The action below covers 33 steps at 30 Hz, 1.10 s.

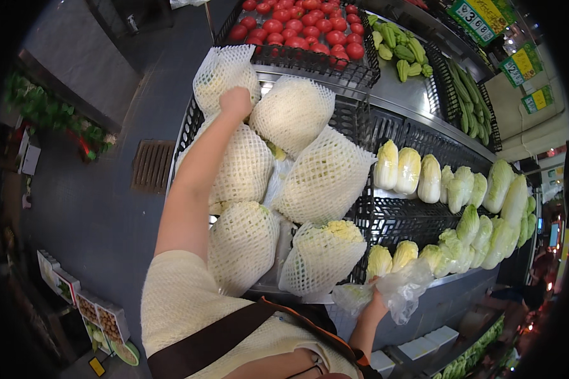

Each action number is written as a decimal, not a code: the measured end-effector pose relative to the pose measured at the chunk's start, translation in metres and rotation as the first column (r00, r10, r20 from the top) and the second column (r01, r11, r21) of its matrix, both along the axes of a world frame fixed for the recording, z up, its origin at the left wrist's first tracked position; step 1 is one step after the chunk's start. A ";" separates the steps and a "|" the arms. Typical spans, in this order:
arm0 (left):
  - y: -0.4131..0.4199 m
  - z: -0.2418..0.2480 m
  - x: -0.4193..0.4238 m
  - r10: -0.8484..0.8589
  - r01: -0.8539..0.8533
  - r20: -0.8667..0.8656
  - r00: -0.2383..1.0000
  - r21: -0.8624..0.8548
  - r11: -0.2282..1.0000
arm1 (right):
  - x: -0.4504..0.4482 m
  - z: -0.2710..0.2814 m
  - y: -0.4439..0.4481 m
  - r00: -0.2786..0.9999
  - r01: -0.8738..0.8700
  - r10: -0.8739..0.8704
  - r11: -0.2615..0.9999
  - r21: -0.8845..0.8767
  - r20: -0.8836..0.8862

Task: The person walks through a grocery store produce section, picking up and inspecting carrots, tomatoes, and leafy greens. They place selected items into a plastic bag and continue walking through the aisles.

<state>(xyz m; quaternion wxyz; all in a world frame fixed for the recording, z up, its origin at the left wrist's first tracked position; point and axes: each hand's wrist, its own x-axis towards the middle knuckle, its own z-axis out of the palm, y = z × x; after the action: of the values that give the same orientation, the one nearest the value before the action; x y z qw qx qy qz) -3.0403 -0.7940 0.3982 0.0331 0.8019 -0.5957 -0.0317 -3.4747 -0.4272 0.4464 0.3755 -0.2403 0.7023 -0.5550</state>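
My left hand (236, 102) is at the far left of the display, its fingers curled on a cauliflower in a white foam net sleeve (213, 78); the fingertips are hidden. Close beside it, to the right, lies another netted cauliflower (291, 113). Several more fill the crate nearer to me, among them a large one (325, 177) and one with its yellowish head showing at the net's opening (325, 258). Low on the right, my right hand (377, 303) grips crumpled clear plastic bags (405, 289) just in front of the napa cabbages (405, 253).
Behind the crate stand a black crate of tomatoes (294, 28), chayotes (403, 47) and long green gourds (464, 102). Wrapped napa cabbages (408, 170) line the right-hand racks. Price signs (483, 19) hang at upper right. A floor grate (152, 166) lies left of the display.
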 end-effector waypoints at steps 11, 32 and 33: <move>0.236 0.090 -0.128 -0.455 0.717 -0.880 0.138 -0.228 0.659 | 0.097 0.033 -0.067 0.621 -0.537 0.485 0.835 -0.116 0.615; 0.093 -0.068 -0.102 -0.724 0.678 0.102 0.682 0.284 0.678 | 0.033 0.007 0.011 0.955 -0.185 0.179 0.983 0.004 0.236; 0.095 -0.073 -0.113 -0.742 0.692 0.172 0.648 0.273 0.668 | 0.031 0.005 0.012 0.954 -0.185 0.184 0.983 -0.019 0.235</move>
<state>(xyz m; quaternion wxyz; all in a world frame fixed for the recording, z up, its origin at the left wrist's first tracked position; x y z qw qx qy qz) -3.1535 -0.6993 0.3251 -0.1367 0.4951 -0.8579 0.0124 -3.4438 -0.4148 0.4518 0.5067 -0.2366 0.6280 -0.5411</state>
